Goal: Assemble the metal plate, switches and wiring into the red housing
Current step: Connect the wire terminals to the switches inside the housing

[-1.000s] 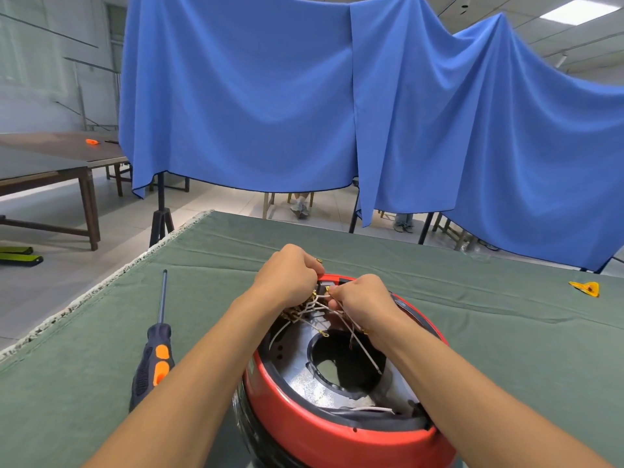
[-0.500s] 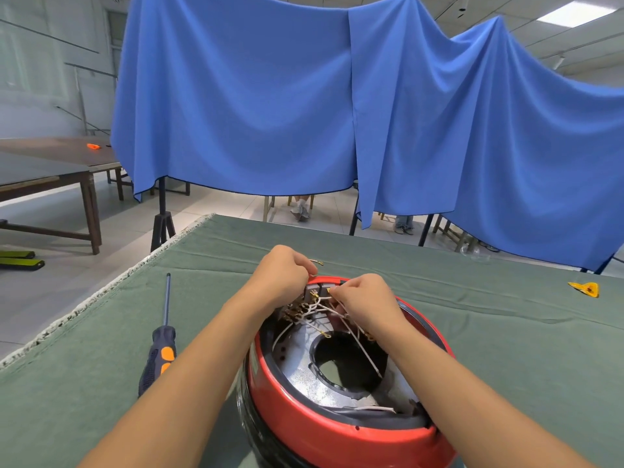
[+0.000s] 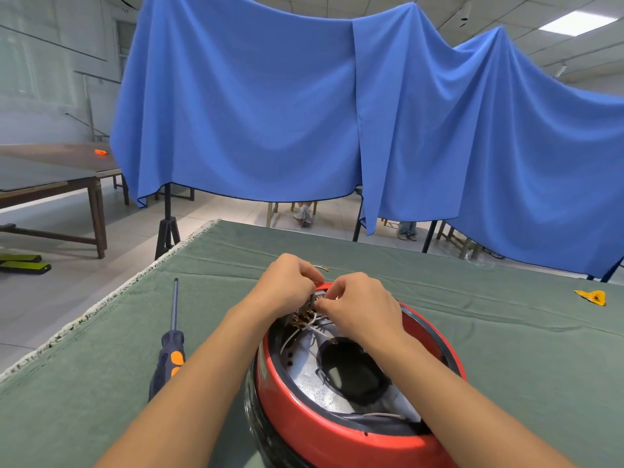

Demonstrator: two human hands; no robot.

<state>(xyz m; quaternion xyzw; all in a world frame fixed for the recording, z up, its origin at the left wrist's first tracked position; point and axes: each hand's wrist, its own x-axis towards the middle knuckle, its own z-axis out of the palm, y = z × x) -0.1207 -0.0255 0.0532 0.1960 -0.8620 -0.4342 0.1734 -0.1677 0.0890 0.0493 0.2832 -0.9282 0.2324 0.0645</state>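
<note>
The round red housing [image 3: 324,428] sits on the green cloth in front of me, open side up. A silver metal plate [image 3: 305,380] with a dark round hole lies inside it. White wires [image 3: 312,324] with brass terminals run from a switch cluster [image 3: 301,315] at the housing's far rim. My left hand [image 3: 287,282] grips that switch cluster from the left, fingers curled. My right hand [image 3: 359,305] pinches a wire terminal at the cluster. One loose terminal [image 3: 324,269] sticks out beyond my left hand.
A screwdriver [image 3: 170,349] with a dark and orange handle lies on the green table cloth [image 3: 506,349] to the left of my arms. A yellow scrap [image 3: 591,296] lies far right. Blue drapes hang behind the table, with wooden tables at the left.
Both hands have drawn closer together at the far rim, and my right hand now covers more of the wires. The view has shifted slightly.
</note>
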